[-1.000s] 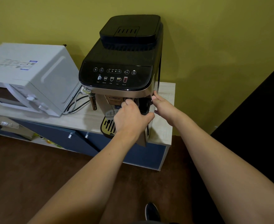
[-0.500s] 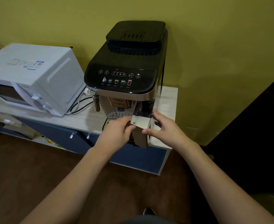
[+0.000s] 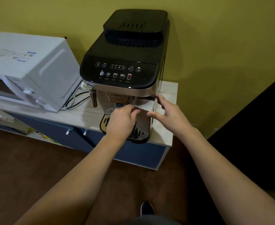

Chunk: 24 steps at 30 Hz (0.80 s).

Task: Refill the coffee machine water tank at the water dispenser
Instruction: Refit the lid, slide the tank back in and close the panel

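A break corner of an office or home: a coffee machine (image 3: 125, 70) and white microwave (image 3: 28, 69) share a light wooden desk (image 3: 169, 125) with blue cabinet doors (image 3: 60, 133), against a yellow-green wall (image 3: 214, 38), brown floor (image 3: 20, 168) below

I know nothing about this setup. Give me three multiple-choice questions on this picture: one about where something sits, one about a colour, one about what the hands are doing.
1. Where is the microwave?
A. left of the coffee machine
B. on top of it
C. on the floor

2. What colour is the wall?
A. white
B. yellow-green
C. blue

3. What are the hands doing?
A. resting at the person's sides
B. pressing the top buttons
C. both at the beige panel low on the machine's front right

Answers: 1 A, both stand on the wooden counter, the microwave to the left. 2 B, the wall is plainly yellow-green. 3 C, the left hand pinches the panel's top edge, and the right hand is at its right side.
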{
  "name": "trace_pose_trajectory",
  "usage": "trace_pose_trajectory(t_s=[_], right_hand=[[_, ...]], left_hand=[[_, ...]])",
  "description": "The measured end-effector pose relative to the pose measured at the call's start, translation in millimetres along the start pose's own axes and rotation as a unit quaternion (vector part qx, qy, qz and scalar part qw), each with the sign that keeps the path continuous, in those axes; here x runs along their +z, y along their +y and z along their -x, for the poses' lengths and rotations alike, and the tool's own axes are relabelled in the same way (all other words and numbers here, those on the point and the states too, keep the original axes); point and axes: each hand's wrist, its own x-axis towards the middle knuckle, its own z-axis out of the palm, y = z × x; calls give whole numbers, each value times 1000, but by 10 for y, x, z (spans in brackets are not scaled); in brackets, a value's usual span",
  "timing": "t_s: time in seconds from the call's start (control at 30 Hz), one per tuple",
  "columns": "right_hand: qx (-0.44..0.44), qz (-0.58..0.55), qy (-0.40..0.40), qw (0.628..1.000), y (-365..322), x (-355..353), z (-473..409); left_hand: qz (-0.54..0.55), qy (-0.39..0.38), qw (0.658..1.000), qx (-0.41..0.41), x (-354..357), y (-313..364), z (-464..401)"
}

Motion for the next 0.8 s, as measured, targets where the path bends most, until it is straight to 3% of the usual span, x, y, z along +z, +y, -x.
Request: trace_pose_trajectory(t_s=[0.23,0.4,0.5,0.6,0.67,0.8], right_hand=[[-39,54,22,998,57,-7,-105],[-70,31,64,995,172,63,-173],[-103,48,88,990,239,84,-211],[-113,61,143,981,309,142,-267],[-124,57,202,970,329,203,-343],[-128,56,283,949,357,295,-455]], left_hand=[[38,40,996,65,184,-213,-63],[93,97,989,65,435,-285,-16],[186,105,977,16,522,-288,3],[295,99,946,-89,615,-342,-67],[316,110,931,-146,694,-415,-179],[329,110,920,-183,833,-389,-282]])
